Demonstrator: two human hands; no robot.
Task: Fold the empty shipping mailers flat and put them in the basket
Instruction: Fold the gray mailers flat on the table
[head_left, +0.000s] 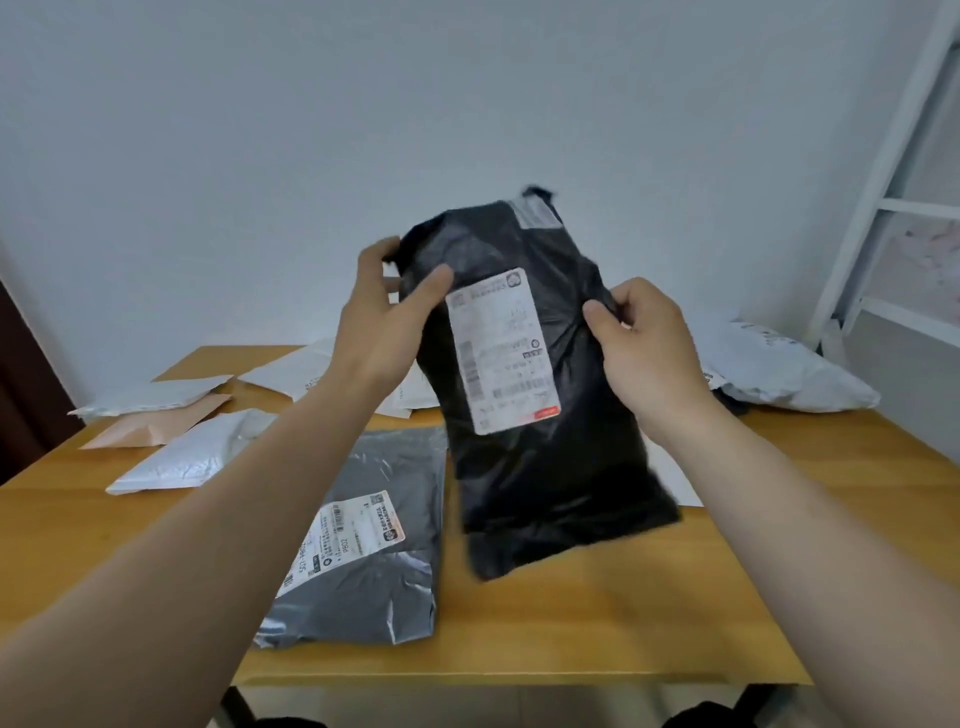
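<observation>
A black plastic mailer (545, 467) with a white shipping label hangs upright above the wooden table (571, 623), held up in both hands. My left hand (384, 317) grips its upper left edge, thumb on the front. My right hand (644, 343) pinches its right edge. A grey mailer (379, 571) with a label lies flat on the table under my left forearm. No basket is in view.
Several white and pink mailers (182, 447) lie on the table's far left. A puffy white mailer (779, 369) sits at the far right corner. A white metal frame (883, 171) stands against the wall on the right.
</observation>
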